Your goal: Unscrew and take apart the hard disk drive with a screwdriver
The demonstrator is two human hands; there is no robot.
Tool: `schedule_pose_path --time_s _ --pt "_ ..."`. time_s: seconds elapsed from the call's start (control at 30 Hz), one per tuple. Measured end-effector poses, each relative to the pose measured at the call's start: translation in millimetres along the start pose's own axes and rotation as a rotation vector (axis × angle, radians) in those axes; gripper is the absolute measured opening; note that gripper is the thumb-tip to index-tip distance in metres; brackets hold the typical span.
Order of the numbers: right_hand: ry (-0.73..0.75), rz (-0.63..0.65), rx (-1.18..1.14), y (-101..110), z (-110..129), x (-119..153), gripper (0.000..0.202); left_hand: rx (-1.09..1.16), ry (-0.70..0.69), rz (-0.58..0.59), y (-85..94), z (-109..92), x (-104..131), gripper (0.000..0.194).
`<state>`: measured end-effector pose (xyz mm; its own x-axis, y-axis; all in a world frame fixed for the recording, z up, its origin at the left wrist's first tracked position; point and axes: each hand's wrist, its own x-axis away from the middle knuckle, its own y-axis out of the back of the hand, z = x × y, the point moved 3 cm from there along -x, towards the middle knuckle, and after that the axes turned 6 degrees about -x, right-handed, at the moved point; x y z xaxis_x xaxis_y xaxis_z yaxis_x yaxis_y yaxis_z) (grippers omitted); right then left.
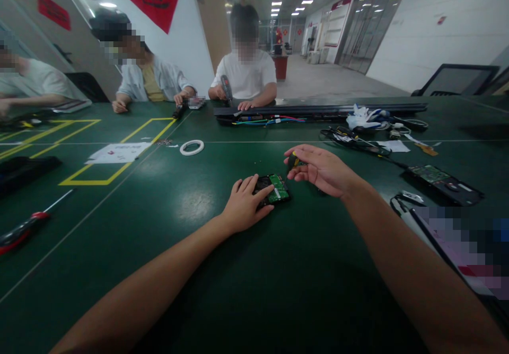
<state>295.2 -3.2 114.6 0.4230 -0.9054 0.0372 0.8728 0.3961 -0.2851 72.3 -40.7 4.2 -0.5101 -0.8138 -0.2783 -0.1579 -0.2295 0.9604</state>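
A hard drive (281, 188) with a green circuit board on its upper face lies flat on the table in front of me. My left hand (247, 204) holds it down, with fingers across its left part and the thumb along the near edge. Just right of and above the drive is my right hand (318, 169), its fingers curled round a small screwdriver (293, 160) with a black and yellow handle. The screwdriver's shaft points down toward the board's right end, but whether its tip touches cannot be made out. A small dark object by the right hand is mostly hidden.
On the green table (191, 269) are a tape roll (191, 147), a paper sheet (118, 152) and a red-black screwdriver (35, 221). At right lie another drive-like device (445, 184), cables (350, 139) and white gloves (366, 116). Opposite, one person holds a power drill (226, 87) near long black bars (318, 111).
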Motion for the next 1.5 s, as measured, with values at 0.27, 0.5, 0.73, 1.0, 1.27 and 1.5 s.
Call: schedule_pose_path --time_s 0.27,0.5,0.73,1.0,1.27,1.5 --pt "0.156 -0.084 0.239 1.7 2.1 -0.9 0.019 0.046 -0.030 0.017 3.7 2.1 2.0 0.055" --pt "0.354 -0.128 0.665 0.0 3.9 0.6 0.030 0.059 -0.080 0.025 5.8 6.7 4.5 0.054" --pt "0.494 -0.106 0.909 -3.3 -0.6 3.6 0.037 0.042 -0.076 0.019 5.9 6.5 4.7 0.053" --pt "0.686 -0.190 1.174 -2.3 5.6 5.1 0.022 0.037 -0.073 0.026 6.3 5.9 4.5 0.054" --pt "0.703 -0.173 1.091 -4.4 -2.5 3.7 0.034 0.067 -0.067 0.012 4.6 7.4 5.2 0.054" --pt "0.699 -0.202 1.050 -0.2 -0.9 2.6 0.027 0.041 -0.071 0.014 4.4 6.9 4.5 0.054"
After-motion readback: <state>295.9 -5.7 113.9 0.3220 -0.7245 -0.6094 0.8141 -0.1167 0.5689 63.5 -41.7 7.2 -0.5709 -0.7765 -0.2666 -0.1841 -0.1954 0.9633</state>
